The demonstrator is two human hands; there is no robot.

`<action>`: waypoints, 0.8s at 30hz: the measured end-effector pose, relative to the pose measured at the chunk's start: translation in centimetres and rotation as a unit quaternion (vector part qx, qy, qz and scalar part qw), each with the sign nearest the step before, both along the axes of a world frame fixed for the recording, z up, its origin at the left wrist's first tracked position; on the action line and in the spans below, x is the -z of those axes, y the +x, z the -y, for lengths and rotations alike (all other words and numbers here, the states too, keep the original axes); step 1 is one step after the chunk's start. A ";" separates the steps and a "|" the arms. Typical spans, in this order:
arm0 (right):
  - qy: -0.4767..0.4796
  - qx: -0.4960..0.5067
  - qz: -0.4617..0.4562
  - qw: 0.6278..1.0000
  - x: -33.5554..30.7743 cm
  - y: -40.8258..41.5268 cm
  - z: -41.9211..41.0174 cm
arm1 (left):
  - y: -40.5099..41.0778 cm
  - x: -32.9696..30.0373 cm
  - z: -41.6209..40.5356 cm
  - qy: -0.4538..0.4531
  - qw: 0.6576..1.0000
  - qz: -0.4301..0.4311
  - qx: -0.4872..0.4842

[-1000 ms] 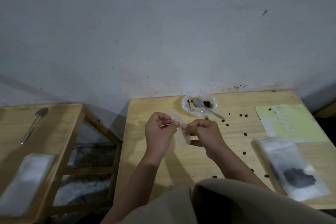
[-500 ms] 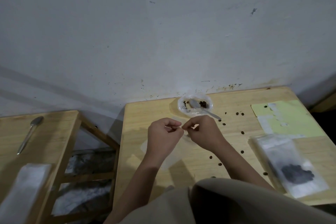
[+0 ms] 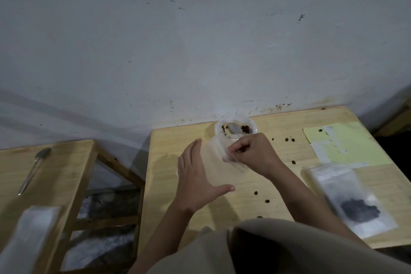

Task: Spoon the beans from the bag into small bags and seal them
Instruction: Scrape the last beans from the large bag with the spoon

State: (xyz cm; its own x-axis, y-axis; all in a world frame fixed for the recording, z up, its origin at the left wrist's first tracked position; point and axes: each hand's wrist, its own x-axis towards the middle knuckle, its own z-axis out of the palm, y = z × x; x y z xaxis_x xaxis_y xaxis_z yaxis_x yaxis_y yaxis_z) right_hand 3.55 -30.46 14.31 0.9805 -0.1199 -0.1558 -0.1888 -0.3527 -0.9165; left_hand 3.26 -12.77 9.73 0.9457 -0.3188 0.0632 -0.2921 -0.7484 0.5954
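A bag of beans lies on the right of the table. A bowl sits at the back. A spoon lies on the left table.

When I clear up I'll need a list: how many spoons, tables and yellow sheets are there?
Spoons: 2
Tables: 2
Yellow sheets: 1
Total: 5
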 end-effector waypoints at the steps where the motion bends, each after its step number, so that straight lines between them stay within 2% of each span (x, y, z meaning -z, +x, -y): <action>1: 0.004 0.004 -0.004 1.000 -0.1 0.0 0.0 | -0.1 0.4 0.0 0.016 1.000 0.001 0.005; 11: -0.029 -0.024 -0.064 0.997 -0.5 0.2 0.9 | -0.3 3.1 -0.4 0.045 0.998 0.051 0.016; 15: -0.001 -0.052 -0.110 0.993 -0.8 0.5 1.0 | 0.3 3.7 -0.8 0.042 0.996 0.072 0.018; 24: -0.007 -0.071 -0.126 0.989 -0.6 1.0 1.2 | 0.6 4.7 -1.8 0.134 0.989 0.057 0.014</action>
State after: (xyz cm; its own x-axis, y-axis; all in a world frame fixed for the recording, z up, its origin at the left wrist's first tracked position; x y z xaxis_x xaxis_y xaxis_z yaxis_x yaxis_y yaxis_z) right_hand 4.52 -31.64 14.87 0.9175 0.0134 -0.3976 -0.3587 -0.4039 -0.8415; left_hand 3.87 -10.94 5.03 0.9276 -0.3653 0.0781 -0.3692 -0.8650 0.3397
